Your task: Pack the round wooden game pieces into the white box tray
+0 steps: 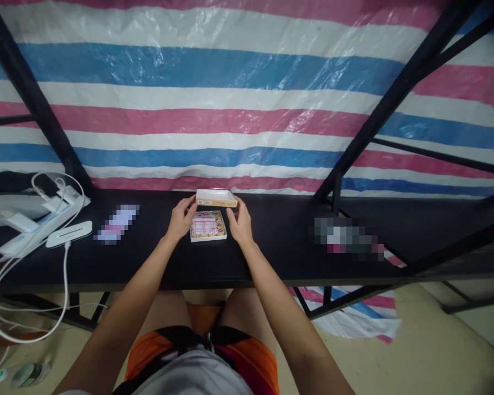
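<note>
Between my hands is a shallow box lid (216, 202), white inside with an orange-tan printed side. My left hand (183, 219) is closed on its left end, and my right hand (239, 220) grips the right end. The lid is tilted, its white inside partly facing me. Just nearer to me, the matching box base (208, 238) lies on the black table. In it sits a stack of cards or papers (205, 225) with pink lines on white and a patterned border. The far edge of the base is close to the lid; whether they touch I cannot tell.
On the left lie a pixelated phone-like object (117, 224), a white device (69, 233) with a cable, and a white power strip (45, 219). A pixelated item (348, 237) is on the right. Black metal bars (354, 137) frame the table (271, 258); a striped tarp (214, 120) hangs behind.
</note>
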Demonstrator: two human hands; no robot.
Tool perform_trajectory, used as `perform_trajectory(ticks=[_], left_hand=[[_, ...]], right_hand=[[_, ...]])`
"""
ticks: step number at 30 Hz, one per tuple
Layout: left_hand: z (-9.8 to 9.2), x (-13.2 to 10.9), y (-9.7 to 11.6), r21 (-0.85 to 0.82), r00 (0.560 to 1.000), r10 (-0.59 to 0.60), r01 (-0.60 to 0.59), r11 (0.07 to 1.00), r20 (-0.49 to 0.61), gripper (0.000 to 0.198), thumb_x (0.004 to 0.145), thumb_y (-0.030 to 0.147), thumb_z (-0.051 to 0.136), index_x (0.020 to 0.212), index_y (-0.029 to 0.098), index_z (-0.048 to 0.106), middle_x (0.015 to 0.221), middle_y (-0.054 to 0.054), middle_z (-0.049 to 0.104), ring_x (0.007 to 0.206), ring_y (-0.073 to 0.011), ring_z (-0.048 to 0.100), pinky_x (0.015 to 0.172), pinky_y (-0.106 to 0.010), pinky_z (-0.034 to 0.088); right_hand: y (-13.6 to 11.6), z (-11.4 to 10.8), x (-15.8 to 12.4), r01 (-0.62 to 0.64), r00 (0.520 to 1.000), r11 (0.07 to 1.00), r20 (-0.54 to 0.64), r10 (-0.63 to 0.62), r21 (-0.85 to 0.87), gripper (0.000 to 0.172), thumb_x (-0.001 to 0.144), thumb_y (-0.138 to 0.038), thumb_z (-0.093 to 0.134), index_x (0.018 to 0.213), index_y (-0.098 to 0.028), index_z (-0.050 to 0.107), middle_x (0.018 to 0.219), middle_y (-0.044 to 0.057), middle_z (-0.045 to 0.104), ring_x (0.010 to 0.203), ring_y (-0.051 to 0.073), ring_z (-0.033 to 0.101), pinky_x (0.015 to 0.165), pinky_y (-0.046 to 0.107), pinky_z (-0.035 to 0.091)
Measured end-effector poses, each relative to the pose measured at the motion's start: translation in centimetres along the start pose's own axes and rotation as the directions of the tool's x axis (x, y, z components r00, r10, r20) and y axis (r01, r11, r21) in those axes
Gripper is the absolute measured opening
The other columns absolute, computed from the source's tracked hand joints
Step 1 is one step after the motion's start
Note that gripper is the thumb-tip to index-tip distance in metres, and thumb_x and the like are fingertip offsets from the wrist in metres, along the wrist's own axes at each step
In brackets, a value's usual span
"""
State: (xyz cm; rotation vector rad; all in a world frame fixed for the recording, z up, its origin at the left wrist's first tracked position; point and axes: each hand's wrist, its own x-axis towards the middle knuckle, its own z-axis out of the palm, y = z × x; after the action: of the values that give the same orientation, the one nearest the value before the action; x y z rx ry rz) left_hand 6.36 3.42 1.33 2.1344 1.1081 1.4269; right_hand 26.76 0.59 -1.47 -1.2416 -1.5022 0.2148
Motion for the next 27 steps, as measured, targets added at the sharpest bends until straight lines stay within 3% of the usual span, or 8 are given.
perform_trajectory(ticks=[7, 13, 18, 21, 27], left_hand=[[0.2, 0.2, -0.6, 0.014, 0.994, -0.111, 0.111, 0.994, -0.011, 0.043, 0.092, 0.041, 0.039, 0.12, 0.015, 0.059, 0.118, -0.01, 0.062, 0.108, -0.0205, 0.056, 0.094, -0.032, 0.042], [0.9, 0.5, -1.7, -0.023, 0.991, -0.129, 0.128, 0.991, -0.03, 0.035, 0.086, 0.034, 0.05, 0.112, 0.014, 0.061, 0.109, -0.011, 0.064, 0.094, -0.0189, 0.061, 0.074, -0.028, 0.049], [1.2, 0.5, -2.1, -0.049, 0.982, -0.176, 0.173, 0.984, -0.068, 0.033, 0.079, 0.027, 0.055, 0.11, 0.016, 0.057, 0.105, -0.009, 0.066, 0.084, -0.0154, 0.062, 0.068, -0.025, 0.048], [1.0, 0.7, -2.3, -0.036, 0.973, -0.217, 0.215, 0.976, -0.073, 0.03, 0.082, 0.031, 0.054, 0.108, 0.017, 0.058, 0.105, -0.008, 0.067, 0.091, -0.0172, 0.063, 0.075, -0.027, 0.048], [0.3, 2.7, -3.6, 0.014, 0.957, -0.291, 0.291, 0.956, 0.002, 0.036, 0.088, 0.041, 0.043, 0.103, 0.017, 0.063, 0.106, -0.009, 0.068, 0.101, -0.0211, 0.061, 0.09, -0.03, 0.043]], right_hand=[[0.6, 0.3, 0.2, -0.09, 0.996, 0.996, 0.016, 0.09, 0.012, 0.039, 0.093, -0.047, 0.035, 0.115, -0.02, 0.052, 0.11, 0.009, 0.062, 0.103, 0.02, 0.057, 0.091, 0.033, 0.042], [1.1, 0.6, 0.6, -0.06, 0.997, 0.998, -0.047, 0.061, 0.022, 0.038, 0.09, -0.043, 0.04, 0.111, -0.017, 0.058, 0.107, 0.011, 0.063, 0.093, 0.019, 0.059, 0.079, 0.029, 0.047], [1.1, 0.9, 0.4, -0.099, 0.995, 0.992, -0.021, 0.1, 0.075, 0.043, 0.088, -0.043, 0.045, 0.123, -0.018, 0.051, 0.113, 0.011, 0.063, 0.093, 0.019, 0.06, 0.08, 0.03, 0.048], [1.1, 1.1, 0.7, -0.134, 0.99, 0.989, 0.052, 0.131, 0.062, 0.047, 0.089, -0.045, 0.044, 0.129, -0.02, 0.047, 0.118, 0.01, 0.062, 0.103, 0.02, 0.059, 0.087, 0.032, 0.047], [1.8, 2.0, 3.5, -0.166, 0.948, 0.983, 0.263, 0.179, -0.072, 0.045, 0.093, -0.047, 0.033, 0.124, -0.023, 0.055, 0.124, 0.007, 0.059, 0.118, 0.022, 0.052, 0.103, 0.038, 0.035]])
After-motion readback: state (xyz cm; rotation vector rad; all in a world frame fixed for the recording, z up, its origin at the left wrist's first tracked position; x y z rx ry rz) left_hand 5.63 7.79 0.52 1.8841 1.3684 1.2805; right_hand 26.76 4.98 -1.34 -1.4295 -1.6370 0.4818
